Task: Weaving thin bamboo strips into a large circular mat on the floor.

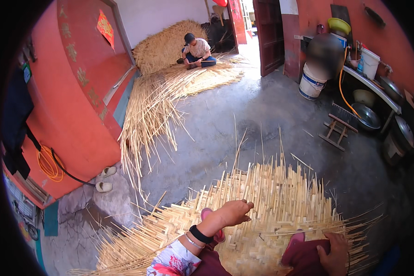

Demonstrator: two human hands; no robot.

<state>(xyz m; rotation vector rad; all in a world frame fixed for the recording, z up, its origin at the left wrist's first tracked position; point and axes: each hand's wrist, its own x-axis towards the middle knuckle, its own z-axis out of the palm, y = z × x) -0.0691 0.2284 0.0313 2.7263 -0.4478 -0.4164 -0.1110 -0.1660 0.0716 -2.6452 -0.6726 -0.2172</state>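
Note:
A large mat of woven bamboo strips [244, 234] spreads on the floor beneath me, its loose strip ends fanning out at the far rim. My left hand [234, 213] is above its middle, fingers bent and the tips a little apart, with nothing visible between them. A black band [201, 234] and a bangle circle that wrist. My right hand [334, 254] lies over my right knee in dark red trousers [303, 258], thumb spread from the fingers. Beside it, long loose strips [349, 222] lie across the mat's right part. My pink shoes [295, 240] rest on the weave.
Farther off, another person [198, 51] sits on a second large bamboo mat [170, 83]. Light slippers [104, 186] and an orange hose [48, 164] are at left. At right are a small wooden stool [336, 131], a white bucket [311, 83] and a metal basin [367, 117].

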